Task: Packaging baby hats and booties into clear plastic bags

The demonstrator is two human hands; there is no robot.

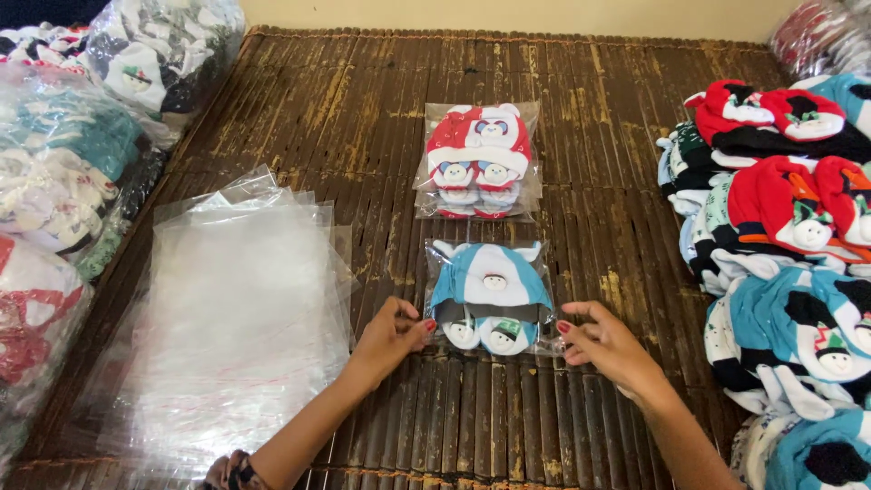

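Both hands (390, 336) (603, 345) pinch blue packet (490, 295) bottom edge.

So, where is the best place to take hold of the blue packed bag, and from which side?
Probably the bottom corners, from the near side. The blue packed bag lies flat with its contents bulging in the middle; the left hand and right hand already pinch the thin edge there.

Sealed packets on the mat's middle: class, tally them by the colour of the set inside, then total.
Red set packet: 1
Blue set packet, pinched at its lower corners by the left hand and right hand: 1
Total: 2
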